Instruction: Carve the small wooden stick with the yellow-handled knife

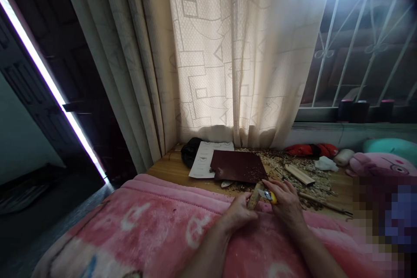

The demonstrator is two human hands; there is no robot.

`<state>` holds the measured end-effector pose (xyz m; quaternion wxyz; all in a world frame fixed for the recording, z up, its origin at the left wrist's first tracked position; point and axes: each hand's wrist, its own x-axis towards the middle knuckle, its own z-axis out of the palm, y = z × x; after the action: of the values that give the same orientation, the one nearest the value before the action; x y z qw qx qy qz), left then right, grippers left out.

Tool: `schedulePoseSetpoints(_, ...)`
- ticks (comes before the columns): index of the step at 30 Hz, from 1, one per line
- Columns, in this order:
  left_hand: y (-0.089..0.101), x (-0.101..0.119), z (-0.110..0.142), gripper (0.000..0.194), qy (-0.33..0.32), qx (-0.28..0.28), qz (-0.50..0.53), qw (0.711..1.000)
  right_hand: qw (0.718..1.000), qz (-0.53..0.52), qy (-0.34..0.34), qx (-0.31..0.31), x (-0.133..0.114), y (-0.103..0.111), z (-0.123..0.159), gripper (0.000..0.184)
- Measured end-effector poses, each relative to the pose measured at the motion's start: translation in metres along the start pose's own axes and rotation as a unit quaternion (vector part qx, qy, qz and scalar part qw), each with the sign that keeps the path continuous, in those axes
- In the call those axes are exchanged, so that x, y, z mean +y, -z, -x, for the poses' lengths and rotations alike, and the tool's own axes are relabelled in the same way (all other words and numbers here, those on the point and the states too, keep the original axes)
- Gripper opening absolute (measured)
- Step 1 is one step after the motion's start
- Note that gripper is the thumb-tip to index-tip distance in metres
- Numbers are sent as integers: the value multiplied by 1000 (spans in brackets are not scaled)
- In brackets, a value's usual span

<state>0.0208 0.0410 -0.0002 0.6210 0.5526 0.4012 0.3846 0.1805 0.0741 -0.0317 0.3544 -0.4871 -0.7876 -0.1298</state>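
Note:
My left hand [240,210] is closed round a small pale piece of wood [253,198], held upright over a pink blanket [163,226]. My right hand [285,202] is closed on a yellow-handled knife [269,196], with its short blade resting against the wood. Both hands meet just in front of a wooden surface [169,169] strewn with wood shavings [293,167].
A dark red sheet [237,166] lies on a printed paper [205,158] beside a black pouch [190,150]. A flat wood slat [299,174] and a thin stick [322,203] lie in the shavings. Plush toys [381,163] sit at right; curtains [228,52] hang behind.

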Motion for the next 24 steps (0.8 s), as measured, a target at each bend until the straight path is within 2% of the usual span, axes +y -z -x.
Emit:
schedulePoseSetpoints(2,2,-4,-3,39,11,42,-22,999,1000,5,-16,-4,-2,2,0,43)
schedulePoseSetpoints(5,7,-10,-5,42,16,62,-9,998,996,29,-86,-26,-9,6,2,40)
schedulePoseSetpoints(8,12,-14,-6,48,10,59,24,998,980,63,-167,-89,-16,9,3,33)
schedulePoseSetpoints(11,14,-15,-7,53,13,68,36,997,959,90,-211,-163,-22,12,2,23)
schedulePoseSetpoints(17,10,-11,-7,51,21,81,73,994,950,108,-200,-215,-32,15,0,14)
schedulePoseSetpoints(21,10,-13,-10,45,31,96,34,994,953,93,-175,-227,-35,14,1,13)
schedulePoseSetpoints(24,11,-14,-10,42,20,92,27,995,949,88,-182,-241,-36,13,2,12)
